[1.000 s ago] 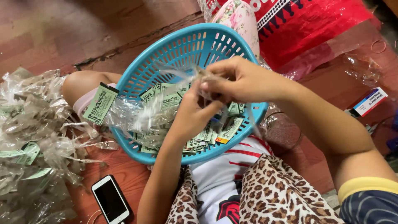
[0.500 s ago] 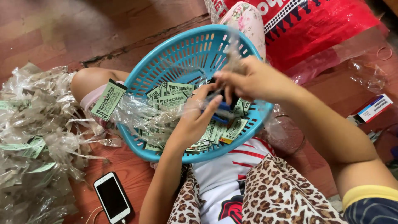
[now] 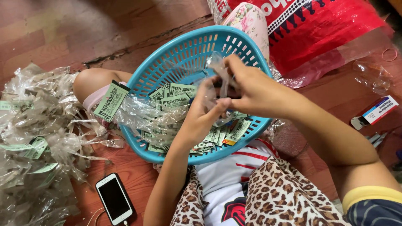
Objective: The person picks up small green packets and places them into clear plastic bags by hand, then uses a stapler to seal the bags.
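Observation:
A turquoise slotted plastic basket rests on my lap, holding several green printed paper labels and crumpled clear plastic wrappers. Over its middle, my left hand and my right hand meet, both pinching one small clear plastic bag. The bag stands up between my fingers. What is inside the bag is hidden by my fingers. A clear wrapper with a green label hangs over the basket's left rim.
A heap of empty clear wrappers with green labels lies on the red floor at left. A white-framed phone lies near my left elbow. A red plastic sack is behind the basket, a small box at right.
The dark blue item seen between my hands half a second ago is out of sight. My fingers have closed together on the clear bag, and the view has shifted slightly.

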